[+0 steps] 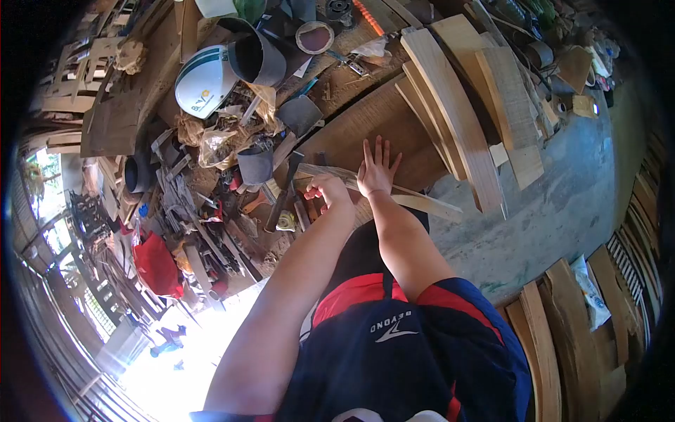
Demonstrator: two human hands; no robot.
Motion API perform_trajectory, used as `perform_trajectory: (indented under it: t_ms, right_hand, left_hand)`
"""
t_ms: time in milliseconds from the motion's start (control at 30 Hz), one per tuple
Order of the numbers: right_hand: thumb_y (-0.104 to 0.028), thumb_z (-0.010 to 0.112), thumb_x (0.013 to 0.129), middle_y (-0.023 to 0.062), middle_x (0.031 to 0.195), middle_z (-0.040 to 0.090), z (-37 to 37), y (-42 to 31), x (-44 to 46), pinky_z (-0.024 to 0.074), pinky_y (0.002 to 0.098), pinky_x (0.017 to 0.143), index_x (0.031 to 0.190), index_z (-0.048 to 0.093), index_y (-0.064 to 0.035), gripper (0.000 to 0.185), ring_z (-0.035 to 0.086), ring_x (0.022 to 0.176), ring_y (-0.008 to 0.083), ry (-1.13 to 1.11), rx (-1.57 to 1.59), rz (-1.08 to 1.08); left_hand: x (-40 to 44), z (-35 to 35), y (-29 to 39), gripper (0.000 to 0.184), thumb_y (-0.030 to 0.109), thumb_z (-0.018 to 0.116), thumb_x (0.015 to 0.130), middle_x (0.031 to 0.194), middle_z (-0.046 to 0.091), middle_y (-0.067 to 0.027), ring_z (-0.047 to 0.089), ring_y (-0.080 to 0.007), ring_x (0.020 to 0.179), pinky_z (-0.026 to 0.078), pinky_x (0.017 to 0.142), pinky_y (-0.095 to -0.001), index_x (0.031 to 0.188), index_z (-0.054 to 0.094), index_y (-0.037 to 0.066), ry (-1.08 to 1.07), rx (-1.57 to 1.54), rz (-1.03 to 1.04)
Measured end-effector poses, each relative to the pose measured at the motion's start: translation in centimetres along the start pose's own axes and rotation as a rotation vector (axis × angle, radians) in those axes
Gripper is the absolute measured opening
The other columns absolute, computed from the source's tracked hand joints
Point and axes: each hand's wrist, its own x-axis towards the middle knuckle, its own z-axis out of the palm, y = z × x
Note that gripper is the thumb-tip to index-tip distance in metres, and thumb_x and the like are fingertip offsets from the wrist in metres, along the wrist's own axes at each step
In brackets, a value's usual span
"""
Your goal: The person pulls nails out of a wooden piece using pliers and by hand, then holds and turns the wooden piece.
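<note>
My right hand lies flat with its fingers spread on a brown wooden board. To its left, my left hand has its fingers curled in over the near edge of the bench. Whatever it may hold is hidden. Thin light wood strips run beside and under my hands. Close by on the left is a dark long-handled tool, perhaps a hammer. A grey cup-like container stands behind that tool.
Curved planks are stacked right of the board. A white helmet, a grey pipe piece and scraps clutter the left. A red bag hangs at the far left. More timber lies at lower right on the concrete floor.
</note>
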Motion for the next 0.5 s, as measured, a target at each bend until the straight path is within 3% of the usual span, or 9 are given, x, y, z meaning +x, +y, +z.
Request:
perform_trajectory:
  t_ms: [100, 200, 267, 300, 367, 500]
  right_hand:
    - [-0.027, 0.044, 0.083, 0.0071, 0.148, 0.012, 0.1, 0.2, 0.0, 0.0024, 0.0581, 0.106, 0.141, 0.020, -0.0251, 0.062, 0.011, 0.136, 0.0278, 0.018, 0.025, -0.007]
    - [-0.028, 0.044, 0.083, 0.0073, 0.148, 0.012, 0.0, 0.0, 0.0, 0.0029, 0.0580, 0.106, 0.140, 0.021, -0.0248, 0.062, 0.011, 0.136, 0.0278, 0.026, 0.032, -0.008]
    - [-0.028, 0.044, 0.083, 0.0077, 0.148, 0.012, -0.3, 0.0, 0.1, 0.0036, 0.0582, 0.106, 0.140, 0.021, -0.0244, 0.062, 0.011, 0.136, 0.0277, 0.009, 0.017, -0.007]
    - [-0.028, 0.044, 0.083, 0.0077, 0.148, 0.012, -0.3, 0.1, 0.0, 0.0036, 0.0582, 0.106, 0.140, 0.021, -0.0244, 0.062, 0.011, 0.136, 0.0277, 0.010, 0.018, -0.006]
    - [-0.028, 0.044, 0.083, 0.0078, 0.148, 0.012, -0.3, 0.0, 0.0, 0.0041, 0.0583, 0.106, 0.140, 0.021, -0.0240, 0.062, 0.012, 0.136, 0.0278, 0.010, 0.026, -0.007]
    - [-0.028, 0.043, 0.085, 0.0086, 0.148, 0.012, -0.4, 0.0, -0.1, 0.0028, 0.0583, 0.106, 0.141, 0.020, -0.0223, 0.061, 0.010, 0.136, 0.0280, -0.003, 0.029, -0.016]
  left_hand:
    - [0.4, 0.1, 0.2, 0.036, 0.020, 0.076, 0.054, 0.081, 0.061, -0.0141, 0.063, -0.0281, 0.076, 0.050, 0.066, -0.0401, 0.081, 0.059, 0.005, 0.007, -0.014, -0.016]
    - [1.7, 1.0, 1.0, 0.037, 0.020, 0.077, 0.051, 0.082, 0.061, -0.0133, 0.063, -0.0282, 0.077, 0.050, 0.067, -0.0406, 0.081, 0.058, 0.007, -0.034, -0.239, -0.147]
    - [1.8, 0.8, 0.8, 0.030, 0.018, 0.072, 0.062, 0.086, 0.062, -0.0145, 0.063, -0.0295, 0.077, 0.049, 0.068, -0.0410, 0.087, 0.060, 0.005, -0.069, -0.287, -0.093]
    - [1.2, 0.4, 0.3, 0.030, 0.018, 0.072, 0.062, 0.086, 0.062, -0.0145, 0.063, -0.0295, 0.077, 0.049, 0.068, -0.0410, 0.087, 0.060, 0.005, -0.068, -0.286, -0.093]
    - [-0.3, -0.5, -1.3, 0.025, 0.014, 0.057, 0.078, 0.090, 0.063, -0.0172, 0.064, -0.0311, 0.079, 0.050, 0.068, -0.0415, 0.098, 0.061, -0.001, -0.063, 0.084, 0.222]
    - [0.3, 0.2, -0.5, 0.027, 0.015, 0.057, 0.078, 0.090, 0.063, -0.0172, 0.064, -0.0309, 0.077, 0.049, 0.067, -0.0412, 0.099, 0.060, -0.003, -0.029, 0.082, 0.189]
